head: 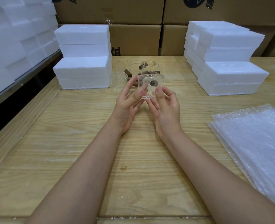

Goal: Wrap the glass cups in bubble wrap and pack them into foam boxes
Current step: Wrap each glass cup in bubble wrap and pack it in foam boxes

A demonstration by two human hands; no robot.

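Left hand [127,102] and right hand [166,107] pinch a bare glass cup [149,86]; bubble wrap [255,136] at four o'clock lies untouched, wrapping apparently unstarted.

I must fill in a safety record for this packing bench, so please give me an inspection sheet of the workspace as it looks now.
Surface: pale wooden plank table, grain visible.
Job's things: clear glass cup with a dark side knob, held above the table; more clear glass cups with brown wooden handles behind it; white foam boxes stacked at left and at right; clear bubble wrap sheets piled at right.
Clutter: small white foam crumbs near the front edge.
Grips: left grip and right grip, both bare hands, hold the cup's lower part.
Cables: nothing seen.
Surroundings: brown cardboard cartons behind; white foam blocks piled far left.
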